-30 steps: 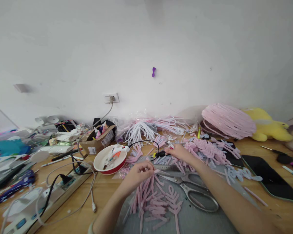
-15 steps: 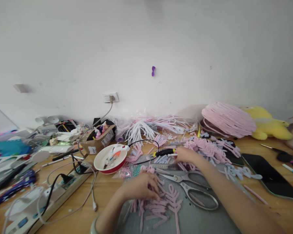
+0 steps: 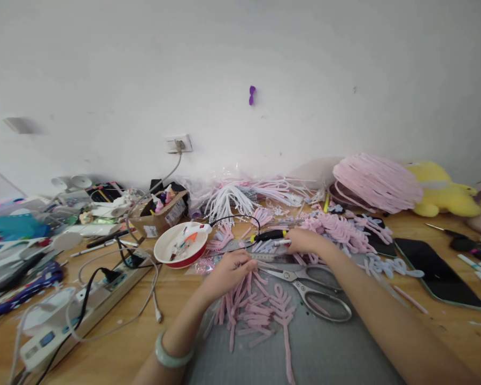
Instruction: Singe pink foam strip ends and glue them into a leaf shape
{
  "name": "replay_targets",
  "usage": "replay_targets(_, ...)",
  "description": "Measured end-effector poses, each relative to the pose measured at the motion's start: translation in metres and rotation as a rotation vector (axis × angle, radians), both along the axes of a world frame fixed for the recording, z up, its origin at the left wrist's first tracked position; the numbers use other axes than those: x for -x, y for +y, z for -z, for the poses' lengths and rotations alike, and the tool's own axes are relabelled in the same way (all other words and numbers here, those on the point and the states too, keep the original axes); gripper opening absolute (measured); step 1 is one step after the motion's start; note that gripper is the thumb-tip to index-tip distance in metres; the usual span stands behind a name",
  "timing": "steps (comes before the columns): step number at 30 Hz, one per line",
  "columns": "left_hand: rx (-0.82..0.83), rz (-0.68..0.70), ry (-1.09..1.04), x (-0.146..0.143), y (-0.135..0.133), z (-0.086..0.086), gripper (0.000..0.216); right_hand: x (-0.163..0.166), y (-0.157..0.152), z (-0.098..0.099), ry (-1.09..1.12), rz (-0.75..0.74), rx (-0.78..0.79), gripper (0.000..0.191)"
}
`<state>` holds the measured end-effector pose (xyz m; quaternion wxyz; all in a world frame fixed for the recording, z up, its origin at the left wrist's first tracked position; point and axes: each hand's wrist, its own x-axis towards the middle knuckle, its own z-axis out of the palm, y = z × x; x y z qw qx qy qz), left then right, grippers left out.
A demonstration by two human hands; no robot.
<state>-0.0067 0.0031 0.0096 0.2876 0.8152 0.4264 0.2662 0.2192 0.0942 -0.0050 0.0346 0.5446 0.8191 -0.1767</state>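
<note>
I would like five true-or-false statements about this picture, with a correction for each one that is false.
1. The scissors lie on the grey mat. True.
2. The left hand is nearer the handles of the scissors than their tips. False: it is nearer the tips, at the far end of the pink strips.
3. The right hand is by one end of the black-and-yellow tool. True.
4. The bracelet is on the right arm. False: it is on the left arm.
5. The yellow toy is beside the pink bundle. True.
</note>
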Motion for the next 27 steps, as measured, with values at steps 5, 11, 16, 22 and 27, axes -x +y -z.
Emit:
replay_targets(5, 0.004, -0.02, -0.01, -0.003, -0.001, 0.001, 0.036, -0.001, 0.002, -0.005, 0.077, -0.013, -0.028, 0.018)
replay_targets(11, -0.031, -0.013, 0.003, -0.003, 0.0, 0.002, 0.033, -0.003, 0.002, -0.016, 0.196, 0.003, -0.105, 0.025)
replay_targets(16, -0.046, -0.022, 0.026, -0.004, -0.001, 0.001, 0.033, 0.0, 0.003, -0.007, 0.07, -0.055, -0.052, 0.023)
replay_targets(22, -0.044, -0.009, 0.02, -0.005, -0.002, -0.001, 0.032, 0.001, 0.005, 0.002, 0.011, 0.029, -0.073, 0.014)
replay_targets(27, -0.047, -0.027, 0.01, -0.005, -0.002, 0.0, 0.033, -0.006, 0.007, -0.009, 0.092, 0.033, -0.042, 0.012)
